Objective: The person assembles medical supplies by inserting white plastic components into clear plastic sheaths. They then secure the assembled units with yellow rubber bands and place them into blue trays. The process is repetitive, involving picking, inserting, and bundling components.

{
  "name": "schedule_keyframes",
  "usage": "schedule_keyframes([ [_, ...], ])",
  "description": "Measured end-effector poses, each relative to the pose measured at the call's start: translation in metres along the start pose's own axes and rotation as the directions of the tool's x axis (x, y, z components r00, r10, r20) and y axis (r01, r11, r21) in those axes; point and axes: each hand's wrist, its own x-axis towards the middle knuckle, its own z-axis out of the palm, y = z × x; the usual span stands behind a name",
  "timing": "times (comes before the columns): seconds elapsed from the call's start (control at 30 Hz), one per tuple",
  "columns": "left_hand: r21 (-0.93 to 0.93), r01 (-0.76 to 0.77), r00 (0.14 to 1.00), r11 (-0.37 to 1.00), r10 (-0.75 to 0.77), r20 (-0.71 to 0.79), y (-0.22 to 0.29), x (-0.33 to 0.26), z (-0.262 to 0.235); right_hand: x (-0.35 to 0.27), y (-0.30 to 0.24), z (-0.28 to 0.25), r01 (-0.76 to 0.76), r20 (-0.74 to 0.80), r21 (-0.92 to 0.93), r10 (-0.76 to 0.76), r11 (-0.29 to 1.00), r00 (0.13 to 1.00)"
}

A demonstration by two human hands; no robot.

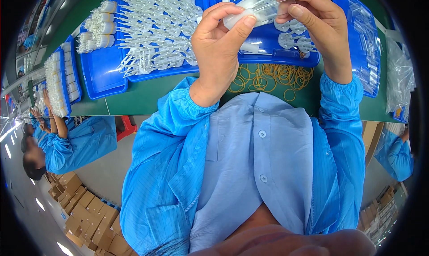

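Over the blue tray (286, 58) at the middle of the bench, my two hands meet around one piece. My left hand (216, 50) is closed on a white translucent cylinder (237, 19), thumb and fingers pinching it. From its right side a clear plastic tube (270, 10) runs across to my right hand (319, 25), whose thumb and fingers pinch its far end. How the cylinder and the tube join is partly hidden by my left fingers. Beneath my hands lie white cylinders and white round-based parts with thin stems.
Left of my hands, a blue tray holds many thin-stemmed white parts (156, 32). Farther left is another tray (107, 88) beside bundled white rolls (100, 32). Yellow rubber bands (268, 79) lie on the green bench. Clear tubes (366, 46) fill the right tray. Co-workers (80, 142) sit nearby.
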Motion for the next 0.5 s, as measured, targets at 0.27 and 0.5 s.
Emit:
schedule_keyframes([
  [0.27, 0.020, 0.037, 0.999, 0.999, -0.036, -0.033, 0.0008, -0.0003, 0.0002, -0.0010, -0.0014, 0.0085, 0.026, -0.069, -0.104, -0.033, 0.994, 0.997],
  [0.5, 0.037, -0.043, 0.999, 0.998, 0.043, -0.015, -0.0027, 0.0027, -0.0038, -0.0014, 0.0011, 0.0093, 0.064, -0.083, -0.202, -0.082, 0.977, 0.993],
])
